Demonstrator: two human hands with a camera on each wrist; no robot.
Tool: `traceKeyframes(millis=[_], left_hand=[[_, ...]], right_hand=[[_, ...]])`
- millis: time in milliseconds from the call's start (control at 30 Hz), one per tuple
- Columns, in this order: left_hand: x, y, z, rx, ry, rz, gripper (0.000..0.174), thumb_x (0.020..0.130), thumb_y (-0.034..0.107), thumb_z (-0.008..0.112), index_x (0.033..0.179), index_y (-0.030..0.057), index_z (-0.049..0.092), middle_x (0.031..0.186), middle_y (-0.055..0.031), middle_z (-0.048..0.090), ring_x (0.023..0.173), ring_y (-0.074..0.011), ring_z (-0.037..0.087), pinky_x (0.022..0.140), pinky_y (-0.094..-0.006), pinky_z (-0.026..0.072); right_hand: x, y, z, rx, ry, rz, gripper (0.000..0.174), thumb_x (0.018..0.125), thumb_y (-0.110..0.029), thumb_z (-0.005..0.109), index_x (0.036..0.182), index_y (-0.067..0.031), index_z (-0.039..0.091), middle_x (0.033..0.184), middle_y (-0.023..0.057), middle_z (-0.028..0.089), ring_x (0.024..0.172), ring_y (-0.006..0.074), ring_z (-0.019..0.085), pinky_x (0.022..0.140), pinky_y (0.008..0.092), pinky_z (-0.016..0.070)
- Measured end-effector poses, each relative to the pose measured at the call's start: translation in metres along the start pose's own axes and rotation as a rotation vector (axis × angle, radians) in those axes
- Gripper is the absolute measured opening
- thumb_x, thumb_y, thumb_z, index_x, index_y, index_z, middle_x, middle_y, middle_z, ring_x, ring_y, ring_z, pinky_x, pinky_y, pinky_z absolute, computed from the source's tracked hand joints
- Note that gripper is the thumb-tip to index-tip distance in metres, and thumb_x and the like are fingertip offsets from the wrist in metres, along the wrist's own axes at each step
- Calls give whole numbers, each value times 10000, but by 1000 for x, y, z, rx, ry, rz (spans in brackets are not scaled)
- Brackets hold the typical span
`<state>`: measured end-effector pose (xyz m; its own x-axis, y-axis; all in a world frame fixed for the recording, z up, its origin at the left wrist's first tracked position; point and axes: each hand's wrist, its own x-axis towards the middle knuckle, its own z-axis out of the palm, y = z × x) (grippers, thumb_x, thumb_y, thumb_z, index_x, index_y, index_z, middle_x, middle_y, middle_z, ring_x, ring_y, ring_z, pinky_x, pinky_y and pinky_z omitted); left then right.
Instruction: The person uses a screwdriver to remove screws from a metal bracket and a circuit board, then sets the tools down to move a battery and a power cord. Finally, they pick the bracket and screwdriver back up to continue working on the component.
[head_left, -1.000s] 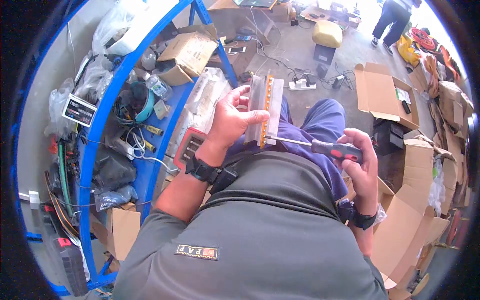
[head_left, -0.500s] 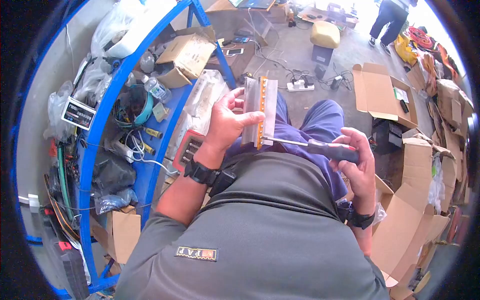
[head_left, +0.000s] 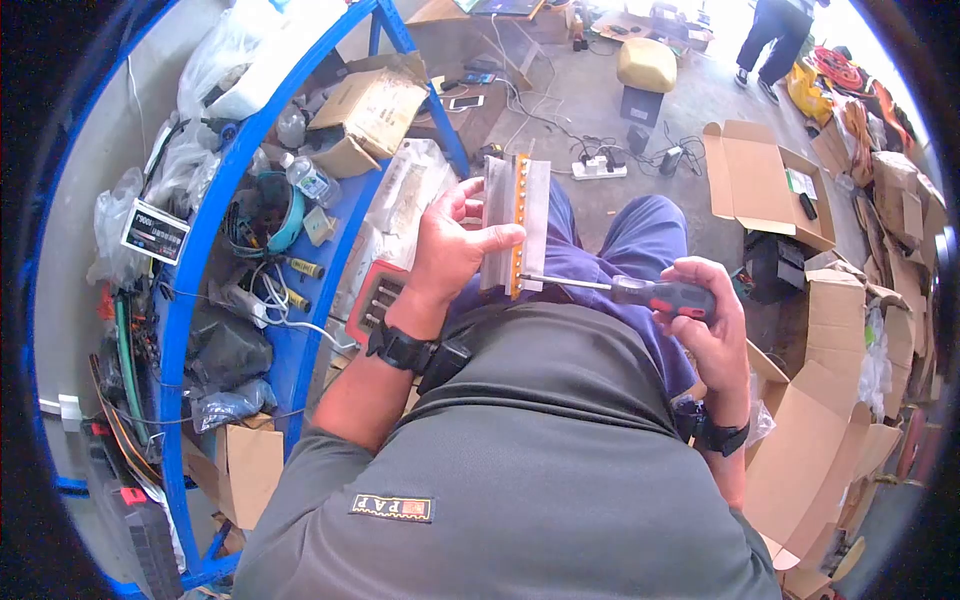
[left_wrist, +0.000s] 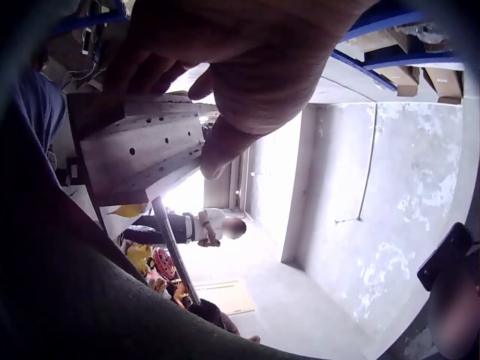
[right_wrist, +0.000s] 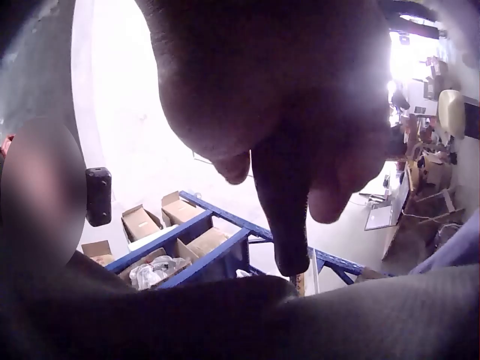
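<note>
My left hand (head_left: pixel 440 250) grips a grey metal bracket (head_left: pixel 535 215) by its left side, thumb lying across it toward an orange strip (head_left: pixel 520 200) dotted with screw heads. In the left wrist view, the bracket's underside (left_wrist: pixel 154 142) shows a few small holes. A screwdriver (head_left: pixel 640 291) with a dark grey and red handle is held in my right hand (head_left: pixel 715 335). Its shaft points left, and the tip meets the strip's near end. The right wrist view shows the handle (right_wrist: pixel 281 217) as a dark shape under the fingers.
A blue rack (head_left: pixel 190 290) with bags, a water bottle (head_left: pixel 312 180) and cables stands left. A red case (head_left: pixel 372 300) lies beside the left forearm. Open cardboard boxes (head_left: pixel 750 185) line the right. Ahead lies a power strip (head_left: pixel 600 168); another person (head_left: pixel 775 45) stands farther off.
The bracket, screwdriver and both hands sit slightly farther left in the head view. The screwdriver handle has turned in the right fingers, its red part now showing lower; the tip remains at the strip.
</note>
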<state>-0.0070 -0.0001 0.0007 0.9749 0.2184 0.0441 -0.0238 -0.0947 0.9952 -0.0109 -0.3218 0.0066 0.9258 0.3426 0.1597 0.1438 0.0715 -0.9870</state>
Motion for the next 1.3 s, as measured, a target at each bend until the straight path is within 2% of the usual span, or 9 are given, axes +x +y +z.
traceKeyframes(millis=[367, 433, 567, 633, 767, 833, 967, 1167, 1300], left_hand=[[-5, 7, 3, -19, -7, -22, 752, 685, 46, 857, 1347, -31, 508, 1079, -156, 671, 966, -223, 670, 874, -351, 544], [-5, 7, 4, -15, 0, -24, 751, 683, 46, 858, 1345, -31, 511, 1078, -156, 670, 970, -221, 667, 875, -350, 542], [-4, 1, 2, -9, 8, -20, 743, 678, 42, 856, 1338, -31, 523, 1087, -155, 671, 971, -217, 662, 880, -349, 535], [-4, 1, 1, 12, 13, -19, 741, 678, 41, 854, 1338, -31, 524, 1092, -155, 671, 969, -217, 663, 881, -349, 535], [-3, -1, 1, 9, 15, 19, 733, 681, 86, 869, 1318, -51, 533, 1044, -143, 677, 920, -196, 671, 825, -327, 547], [-3, -3, 1, -3, 19, 51, 740, 678, 131, 888, 1300, -68, 540, 994, -131, 681, 867, -177, 678, 767, -305, 562], [-3, -1, 1, -16, 21, 46, 733, 681, 127, 886, 1298, -69, 542, 991, -131, 682, 866, -176, 679, 769, -306, 561], [-3, -5, 1, -17, 33, 47, 747, 670, 134, 893, 1295, -75, 541, 996, -134, 680, 867, -177, 674, 769, -306, 558], [-3, -4, -1, 30, 31, -3, 711, 709, 40, 842, 1336, -45, 519, 1069, -140, 678, 952, -201, 667, 856, -328, 542]], right_hand=[[2, -2, -8, 25, -54, 162, 456, 842, -68, 638, 1279, -24, 518, 1073, 109, 654, 816, 116, 625, 753, 256, 535], [3, 1, 2, -18, -14, -100, 421, 875, -114, 644, 1268, -23, 524, 1040, 99, 665, 760, 101, 621, 699, 244, 533], [1, -6, 4, 31, 12, -93, 415, 861, -108, 644, 1254, -23, 539, 1003, 79, 648, 749, 100, 613, 687, 246, 524], [1, -12, -4, -99, 21, 111, 440, 811, -67, 631, 1242, -20, 553, 960, 70, 622, 776, 112, 610, 724, 247, 513], [2, -7, -6, -38, -30, 193, 449, 794, -67, 634, 1235, -24, 560, 944, 60, 607, 770, 108, 603, 708, 234, 497], [3, -2, -1, -89, 12, 14, 437, 815, -81, 657, 1238, -32, 557, 943, 49, 609, 733, 90, 597, 653, 221, 489], [2, -2, 9, 18, 73, -93, 457, 805, -74, 680, 1243, -38, 554, 968, 54, 608, 752, 85, 591, 655, 222, 486], [2, -8, -2, -1, 12, 229, 486, 773, -57, 690, 1238, -31, 551, 1012, 68, 601, 830, 96, 590, 756, 230, 491], [5, 4, -2, -164, 28, -106, 411, 816, -61, 660, 1214, -30, 563, 1005, 56, 602, 760, 93, 595, 725, 240, 504]])
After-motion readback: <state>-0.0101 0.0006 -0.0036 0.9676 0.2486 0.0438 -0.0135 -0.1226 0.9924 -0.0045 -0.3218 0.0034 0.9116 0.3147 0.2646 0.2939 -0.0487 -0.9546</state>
